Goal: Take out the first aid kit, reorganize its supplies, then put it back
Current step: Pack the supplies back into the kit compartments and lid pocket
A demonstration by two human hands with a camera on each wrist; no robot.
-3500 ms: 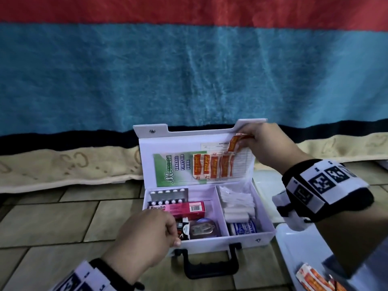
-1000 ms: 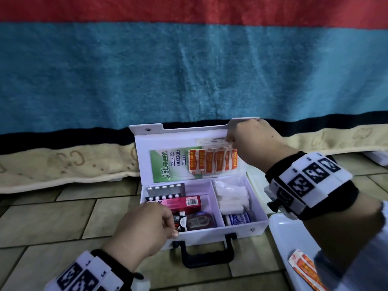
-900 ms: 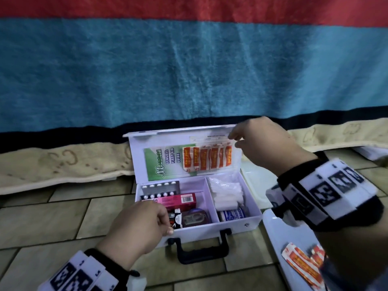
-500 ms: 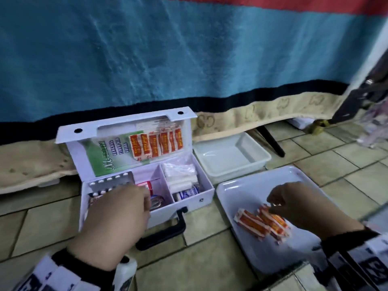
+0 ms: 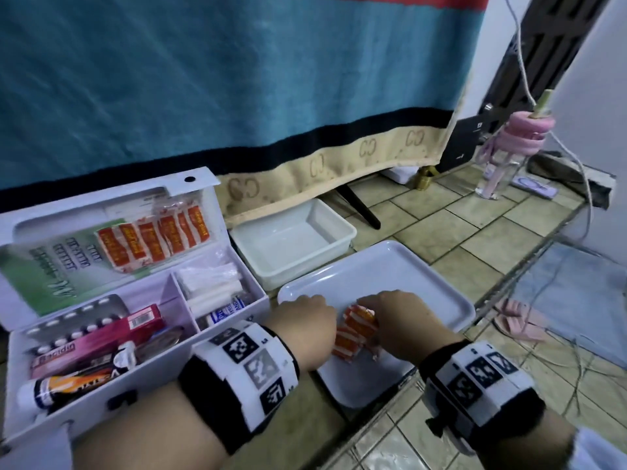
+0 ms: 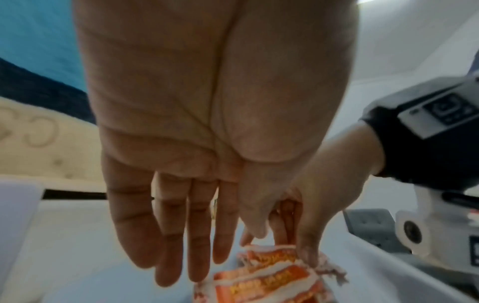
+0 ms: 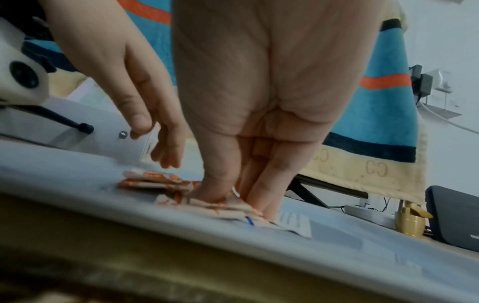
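Head view: the first aid kit (image 5: 135, 300), a white hard plastic case, stands open on the tiled floor (image 5: 451, 232) at the left of the frame, its lid upright. A strip of orange plaster packets (image 5: 152, 239) is tucked in the lid. The lower compartments hold a foil blister pack (image 5: 78, 317), a pink carton (image 5: 98, 340), a tube (image 5: 71, 385) and white gauze rolls (image 5: 210, 286). At centre lies a shallow white plastic tray (image 5: 383, 276); a deeper white tub (image 5: 291, 239) sits behind it. Loose orange plasters (image 5: 354, 330) lie on the tray. The left hand (image 5: 303, 327) and right hand (image 5: 403, 323) both reach onto the tray at these plasters; finger detail is hidden here.

Left wrist view: the left hand (image 6: 212, 143) has straight, extended fingers hovering just above the plasters (image 6: 267, 280), holding nothing. The right hand (image 6: 318, 184) touches their crinkled edge with its fingertips.

Right wrist view: the right hand (image 7: 254, 102) presses thumb and fingers down on the flat paper packets (image 7: 207, 201), pinching them against the tray (image 7: 337, 246). The left hand (image 7: 134, 78) hangs relaxed above. A striped blue towel (image 7: 383, 106) hangs behind.
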